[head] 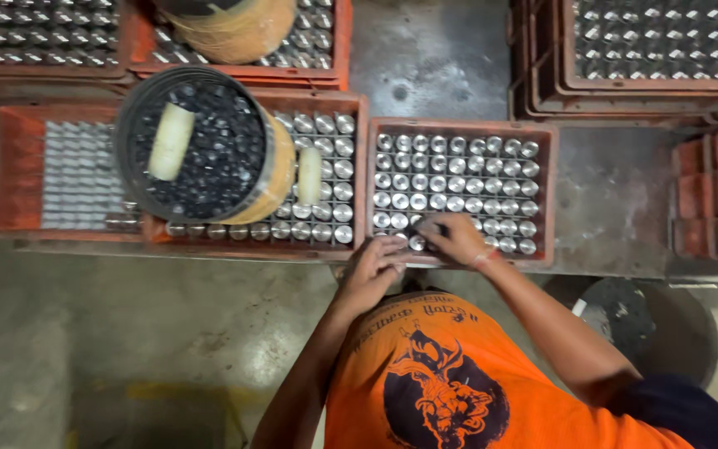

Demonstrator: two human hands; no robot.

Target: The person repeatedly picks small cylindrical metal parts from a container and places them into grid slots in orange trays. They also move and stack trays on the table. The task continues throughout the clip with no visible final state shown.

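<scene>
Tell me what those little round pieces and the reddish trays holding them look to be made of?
The round pieces look like bare metal, probably steel: silvery tops that glint under the light. The tray under both hands looks like moulded plastic: matte orange-red walls, scuffed and grimy. That is judged by look alone.

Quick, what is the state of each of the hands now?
Left hand: fingers curled at the near edge of the orange crate, on the small metal cylinders; grip cannot be told.
Right hand: curled over the cylinders; grip cannot be told.
</scene>
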